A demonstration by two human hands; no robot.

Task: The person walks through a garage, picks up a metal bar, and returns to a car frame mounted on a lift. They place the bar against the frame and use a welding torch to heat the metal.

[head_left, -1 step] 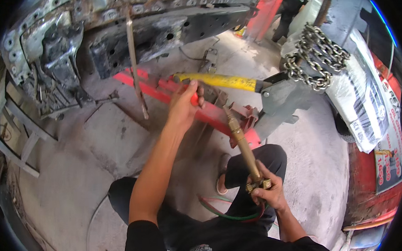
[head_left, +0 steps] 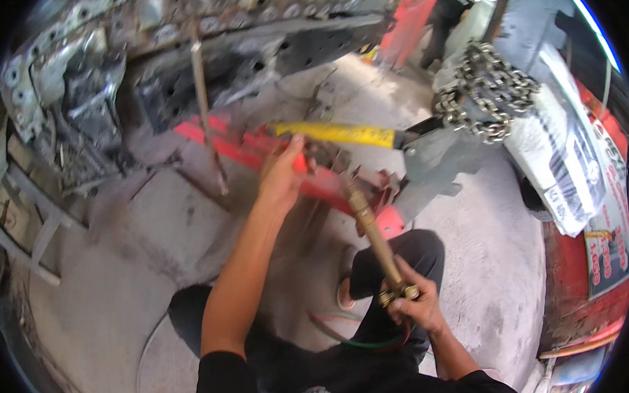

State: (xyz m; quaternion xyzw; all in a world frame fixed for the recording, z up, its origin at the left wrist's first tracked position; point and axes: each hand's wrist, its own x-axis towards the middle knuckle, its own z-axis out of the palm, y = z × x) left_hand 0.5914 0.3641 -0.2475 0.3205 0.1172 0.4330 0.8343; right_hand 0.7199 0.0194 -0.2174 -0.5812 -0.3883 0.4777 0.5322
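The right hand [head_left: 414,306] grips the valve end of a brass cutting torch [head_left: 374,239], low and near. Farther off, the left hand [head_left: 282,175] clasps the red frame rail [head_left: 255,144] at the torch's tip, with a yellow-handled tool [head_left: 340,133] just beyond on the concrete floor [head_left: 474,259].

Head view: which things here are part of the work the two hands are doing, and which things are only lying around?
In use:
- brass torch, its valve end held by the right hand
- red and green hoses below that hand
- red steel frame, touched by the left hand

Lying about:
- heavy chain
- yellow-handled tool
- stripped car body
- printed sack
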